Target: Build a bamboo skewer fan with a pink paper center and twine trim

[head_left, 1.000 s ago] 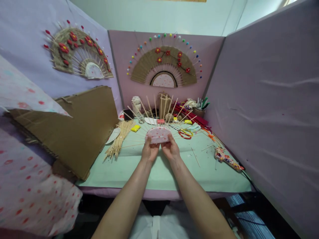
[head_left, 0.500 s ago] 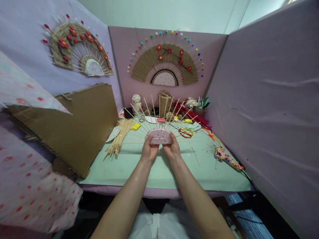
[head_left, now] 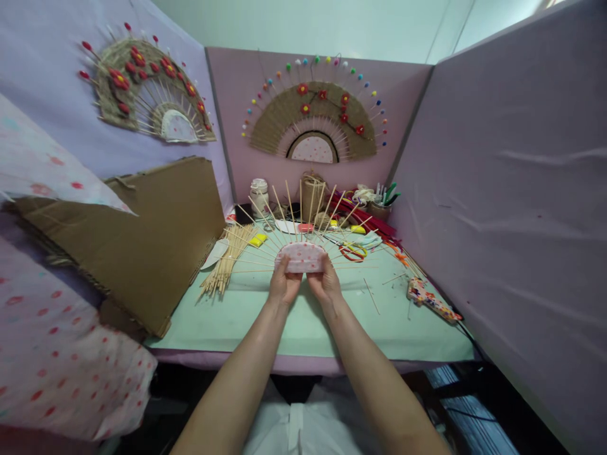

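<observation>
Both hands hold up a half-made fan above the green table top. Its base is a pink dotted half-disc, and thin wooden skewers spread out of it like rays. My left hand grips the half-disc's lower left edge with closed fingers. My right hand grips the lower right edge the same way. The fan stands nearly upright, its flat edge down.
A bundle of loose skewers lies left of the fan, by a large cardboard sheet. Scissors, a jar, a twine roll and a pen cup crowd the back. Two finished fans hang on the walls. A patterned tool lies right.
The fan has been tilted up a little and raised slightly, so the skewers stand more upright. Both hands keep the same grip on the half-disc.
</observation>
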Demonstrator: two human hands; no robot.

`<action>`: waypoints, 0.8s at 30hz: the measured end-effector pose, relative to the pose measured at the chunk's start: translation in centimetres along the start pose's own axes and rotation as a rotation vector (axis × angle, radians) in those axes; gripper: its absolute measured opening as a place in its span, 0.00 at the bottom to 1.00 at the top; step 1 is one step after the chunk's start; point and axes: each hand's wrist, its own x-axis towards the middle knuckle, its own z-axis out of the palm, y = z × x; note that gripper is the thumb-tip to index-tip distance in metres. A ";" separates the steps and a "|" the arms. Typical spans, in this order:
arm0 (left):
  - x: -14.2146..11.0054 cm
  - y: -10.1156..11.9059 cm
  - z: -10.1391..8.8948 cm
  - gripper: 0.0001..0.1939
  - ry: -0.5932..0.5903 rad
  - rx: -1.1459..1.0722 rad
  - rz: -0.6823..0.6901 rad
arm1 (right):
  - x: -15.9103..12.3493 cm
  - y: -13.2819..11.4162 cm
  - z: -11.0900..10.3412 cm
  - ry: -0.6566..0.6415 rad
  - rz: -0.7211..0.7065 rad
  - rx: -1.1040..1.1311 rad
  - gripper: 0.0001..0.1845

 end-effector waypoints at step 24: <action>-0.2 -0.3 -0.4 0.08 0.028 0.103 -0.038 | 1.2 -0.6 -0.9 0.087 -0.001 -0.025 0.11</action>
